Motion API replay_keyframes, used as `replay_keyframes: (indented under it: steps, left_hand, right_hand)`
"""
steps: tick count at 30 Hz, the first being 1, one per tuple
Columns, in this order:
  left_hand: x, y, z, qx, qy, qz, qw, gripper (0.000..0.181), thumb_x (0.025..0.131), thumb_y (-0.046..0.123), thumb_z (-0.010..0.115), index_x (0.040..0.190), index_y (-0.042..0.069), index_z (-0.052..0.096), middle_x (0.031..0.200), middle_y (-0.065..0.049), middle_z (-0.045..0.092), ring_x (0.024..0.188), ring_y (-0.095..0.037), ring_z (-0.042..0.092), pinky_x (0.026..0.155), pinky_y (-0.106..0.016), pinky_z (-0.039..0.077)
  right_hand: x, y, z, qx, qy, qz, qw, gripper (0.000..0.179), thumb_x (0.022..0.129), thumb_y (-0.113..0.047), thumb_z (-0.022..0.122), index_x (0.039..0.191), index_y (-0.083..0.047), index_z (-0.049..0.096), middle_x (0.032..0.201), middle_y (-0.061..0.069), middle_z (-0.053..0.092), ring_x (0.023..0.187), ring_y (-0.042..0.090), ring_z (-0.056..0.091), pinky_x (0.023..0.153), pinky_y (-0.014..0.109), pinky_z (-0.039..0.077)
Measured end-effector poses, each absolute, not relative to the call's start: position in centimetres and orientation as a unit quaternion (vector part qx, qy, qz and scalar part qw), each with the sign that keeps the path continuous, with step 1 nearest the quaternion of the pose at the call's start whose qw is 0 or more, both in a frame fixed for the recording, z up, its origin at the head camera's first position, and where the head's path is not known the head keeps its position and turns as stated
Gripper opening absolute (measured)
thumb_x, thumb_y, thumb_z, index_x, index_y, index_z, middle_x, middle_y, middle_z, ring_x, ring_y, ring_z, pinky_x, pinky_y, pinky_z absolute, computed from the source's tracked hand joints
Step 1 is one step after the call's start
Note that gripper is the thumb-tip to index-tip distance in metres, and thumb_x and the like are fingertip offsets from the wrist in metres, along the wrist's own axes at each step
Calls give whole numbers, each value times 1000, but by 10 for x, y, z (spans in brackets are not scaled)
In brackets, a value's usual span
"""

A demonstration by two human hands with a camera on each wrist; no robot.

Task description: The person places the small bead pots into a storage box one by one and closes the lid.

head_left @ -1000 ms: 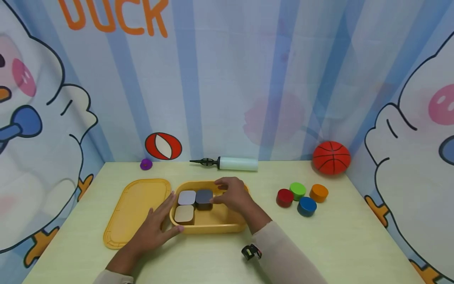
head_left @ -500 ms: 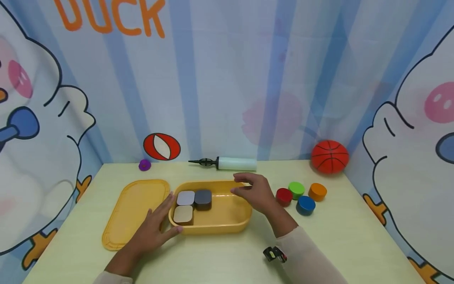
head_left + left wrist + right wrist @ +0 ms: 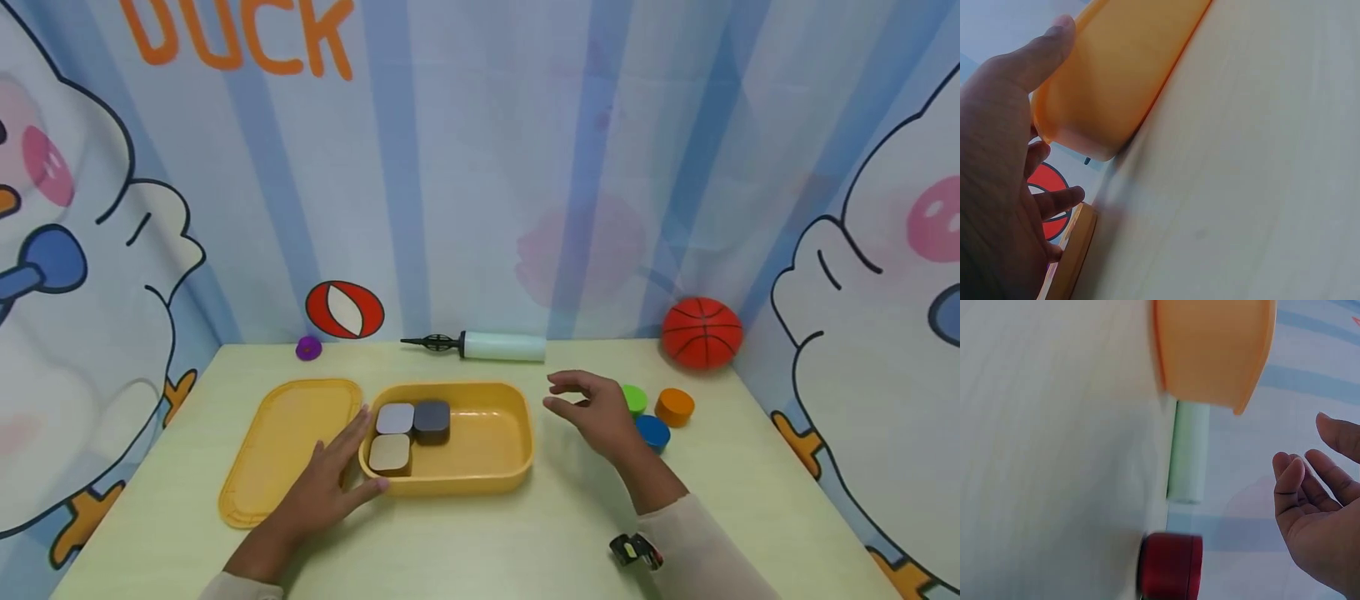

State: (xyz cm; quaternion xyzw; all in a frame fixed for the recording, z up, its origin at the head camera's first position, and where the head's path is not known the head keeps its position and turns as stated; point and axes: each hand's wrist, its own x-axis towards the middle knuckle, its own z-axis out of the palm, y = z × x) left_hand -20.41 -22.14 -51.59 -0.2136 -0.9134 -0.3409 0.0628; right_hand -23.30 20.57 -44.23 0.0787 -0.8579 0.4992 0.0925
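Observation:
A yellow-orange box [image 3: 480, 485] stands in the middle of the table. At its left end sit three rounded square blocks: a light grey one [image 3: 395, 418], a dark grey one [image 3: 432, 421] and a beige one [image 3: 390, 455]. My left hand [image 3: 321, 490] rests at that end, fingers extended along the side and thumb at the front rim. My right hand [image 3: 600, 417], holding nothing, hovers right of the box with fingers loosely bent. It partly covers a green round block [image 3: 635, 400] and a blue one [image 3: 653, 432]. A red round block [image 3: 1170, 565], hidden in the head view, shows in the right wrist view.
A flat yellow lid [image 3: 277, 446] lies left of the box, under the left hand's side. An orange round block [image 3: 675, 407] and a toy basketball [image 3: 701, 333] are at the right. Along the back lie a hand pump [image 3: 502, 346] and a small purple object [image 3: 308, 348].
My right hand has drawn out of the box beside the dark grey block and moved right, over the round blocks. The left hand keeps its place at the box.

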Motion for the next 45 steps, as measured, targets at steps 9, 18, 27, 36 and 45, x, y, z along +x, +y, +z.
replay_keyframes:
  steps: [9, 18, 27, 36, 45]
  left_hand:
    - [-205, -219, -513, -216, -911, -346, 59, 98, 97, 46, 81, 175, 21, 28, 182, -10, 27, 165, -46, 33, 119, -92, 13]
    - [-204, -219, -513, -217, -911, -347, 58, 97, 98, 46, 81, 175, 20, 29, 182, -11, 27, 165, -46, 33, 119, -92, 13]
    - [-202, -220, -509, -211, -913, -344, 55, 98, 97, 46, 81, 175, 18, 29, 182, -11, 27, 165, -46, 33, 120, -92, 13]
    - [-205, -222, -511, -210, -913, -345, 52, 98, 98, 47, 81, 175, 21, 27, 183, -10, 26, 165, -46, 32, 121, -91, 12]
    - [-203, -222, -514, -209, -913, -345, 56, 98, 97, 46, 81, 175, 20, 28, 183, -9, 27, 164, -46, 34, 120, -92, 13]
  right_hand:
    - [-226, 245, -445, 4, -861, 507, 48, 39, 101, -19, 80, 137, -6, 74, 136, 25, 74, 117, 34, 71, 89, 29, 65]
    - [-226, 274, -457, 10, -869, 490, 70, 38, 102, -17, 78, 136, -1, 73, 131, 24, 75, 118, 32, 71, 86, 10, 55]
    - [-225, 280, -458, 3, -877, 474, 74, 41, 102, -20, 78, 138, 0, 71, 147, 25, 67, 138, 43, 62, 118, 55, 53]
    - [-229, 287, -464, 10, -894, 443, 69, 43, 101, -17, 78, 140, 0, 70, 156, 28, 61, 151, 50, 50, 124, 68, 42]
    - [-235, 290, -472, 34, -917, 393, 66, 45, 98, -17, 82, 139, -1, 71, 165, 32, 49, 156, 55, 40, 132, 75, 20]
